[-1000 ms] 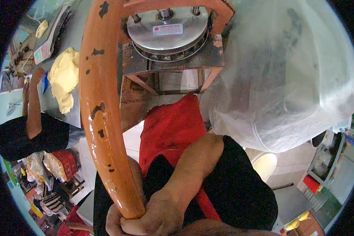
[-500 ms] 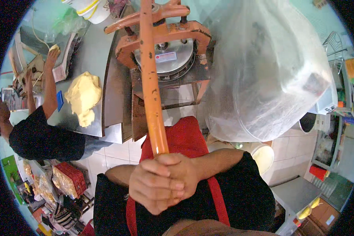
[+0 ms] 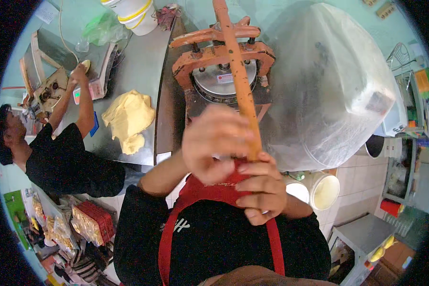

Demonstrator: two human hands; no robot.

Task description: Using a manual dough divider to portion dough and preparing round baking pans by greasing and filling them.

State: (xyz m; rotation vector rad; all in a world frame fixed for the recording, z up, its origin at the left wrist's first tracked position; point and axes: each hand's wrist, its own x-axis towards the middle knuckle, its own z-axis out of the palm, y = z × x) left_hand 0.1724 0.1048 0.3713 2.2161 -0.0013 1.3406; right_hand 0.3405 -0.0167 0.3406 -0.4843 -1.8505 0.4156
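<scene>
A long orange lever bar (image 3: 243, 90), its paint chipped, slants down toward me from an orange press (image 3: 200, 59) with a round metal head (image 3: 207, 76). At the bar's lower end, my right hand (image 3: 263, 193) has its fingers curled around it. My left hand (image 3: 217, 140) is raised beside the bar, just left of its lower part. Motion smears its fingers, so their grip is unclear.
On the metal table (image 3: 143, 66) at left lies a slab of pale yellow dough (image 3: 131, 117). A co-worker (image 3: 71, 159) handles a piece of dough near a scale (image 3: 97, 90). Clear plastic covers a large machine (image 3: 319, 95) at right. White buckets (image 3: 325, 191) stand below it.
My hands, clasped together over the bar's end before, have come apart; the left has moved up along the bar. The view has shifted, so the press and bar appear further right.
</scene>
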